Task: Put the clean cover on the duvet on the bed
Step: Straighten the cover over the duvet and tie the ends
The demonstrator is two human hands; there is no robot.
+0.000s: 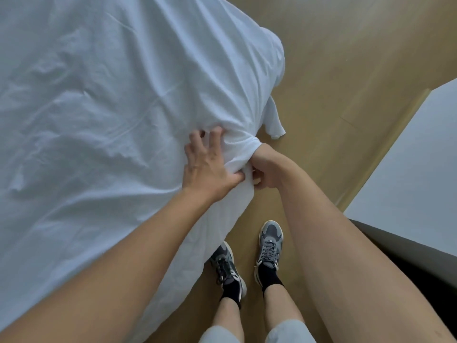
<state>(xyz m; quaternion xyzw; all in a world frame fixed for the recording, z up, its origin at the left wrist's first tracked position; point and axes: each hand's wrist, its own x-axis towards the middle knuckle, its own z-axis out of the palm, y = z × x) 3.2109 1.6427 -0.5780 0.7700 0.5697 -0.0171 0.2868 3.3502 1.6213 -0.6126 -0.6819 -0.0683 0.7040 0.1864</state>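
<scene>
A white duvet cover lies crumpled over the bed, filling the left and middle of the view, with its edge hanging down toward the floor. My left hand rests on top of the cloth at the bed's near corner, fingers spread and tips pressing into a fold. Beside it, my right hand grips a bunched edge of the white cloth, with fabric draped over its wrist. A loose corner flap hangs just beyond my right hand. I cannot tell the duvet from its cover.
Tan wooden floor runs along the bed's right side. My feet in grey trainers stand close to the bed edge. A white surface with a dark base stands at the right, leaving a narrow aisle.
</scene>
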